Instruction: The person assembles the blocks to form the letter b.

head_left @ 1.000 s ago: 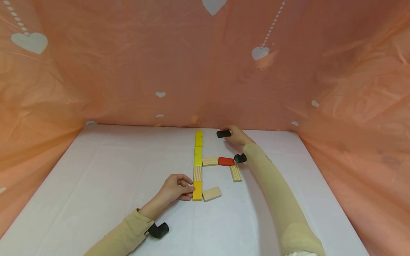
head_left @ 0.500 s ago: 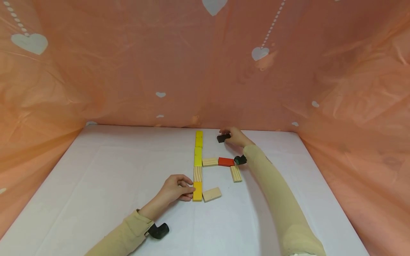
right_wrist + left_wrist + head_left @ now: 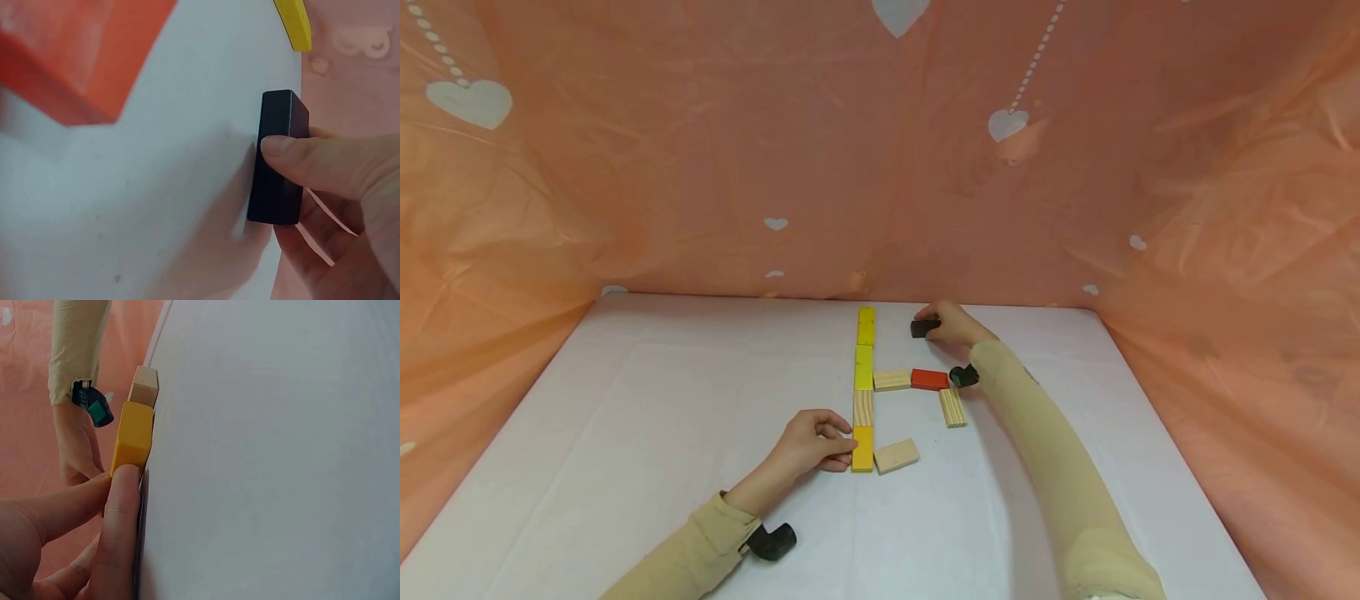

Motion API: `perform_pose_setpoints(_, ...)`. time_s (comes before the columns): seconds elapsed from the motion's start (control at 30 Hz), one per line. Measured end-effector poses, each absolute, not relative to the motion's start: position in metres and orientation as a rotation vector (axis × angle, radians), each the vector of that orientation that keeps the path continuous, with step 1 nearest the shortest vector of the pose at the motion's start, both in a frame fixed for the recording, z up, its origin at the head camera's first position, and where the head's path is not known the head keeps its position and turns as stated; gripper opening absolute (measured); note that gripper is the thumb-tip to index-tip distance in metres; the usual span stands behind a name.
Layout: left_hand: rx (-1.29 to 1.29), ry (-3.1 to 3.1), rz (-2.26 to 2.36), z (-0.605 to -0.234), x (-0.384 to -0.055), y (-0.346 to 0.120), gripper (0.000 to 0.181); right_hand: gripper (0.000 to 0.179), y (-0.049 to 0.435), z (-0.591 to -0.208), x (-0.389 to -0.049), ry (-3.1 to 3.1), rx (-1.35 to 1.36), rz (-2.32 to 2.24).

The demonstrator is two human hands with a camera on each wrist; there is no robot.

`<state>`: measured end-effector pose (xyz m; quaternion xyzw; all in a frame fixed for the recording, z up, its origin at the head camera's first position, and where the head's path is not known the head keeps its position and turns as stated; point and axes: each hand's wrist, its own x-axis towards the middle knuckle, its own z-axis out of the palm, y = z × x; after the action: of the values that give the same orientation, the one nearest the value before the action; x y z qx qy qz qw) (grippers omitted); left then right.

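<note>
My right hand [image 3: 953, 323] pinches a small black block [image 3: 925, 328] near the far edge of the table. In the right wrist view the thumb lies on one long face of that black block [image 3: 275, 169], with fingers behind it. Whether the block touches the cloth I cannot tell. My left hand [image 3: 812, 442] rests beside the orange-yellow block [image 3: 862, 450], its thumb and index fingertips touching the block's left side and edge. In the left wrist view these fingertips meet the yellow block [image 3: 133, 431] without wrapping round it.
A striped wooden block [image 3: 863, 408] and yellow blocks [image 3: 864, 367] continue the column away from me. A plain block [image 3: 892, 381] and a red block [image 3: 929, 380] extend rightward. Another striped block [image 3: 952, 408] and a tilted pale block [image 3: 896, 456] lie nearer. Orange curtains [image 3: 700, 167] enclose the white table [image 3: 662, 400].
The right hand has moved the black block slightly toward me and lower, and its tilt has changed a little. The left hand has stayed in place.
</note>
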<state>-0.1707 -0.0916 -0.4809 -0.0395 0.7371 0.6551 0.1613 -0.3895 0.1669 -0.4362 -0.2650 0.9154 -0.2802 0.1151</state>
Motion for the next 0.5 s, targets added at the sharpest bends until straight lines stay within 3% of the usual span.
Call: perform_pose_setpoints(0.5,-0.069,2.076,1.912,-0.474,-0.167,-0.093,0.025,0.036,0.163,-0.43,-0.377,2.695,-0.705,-0.847)
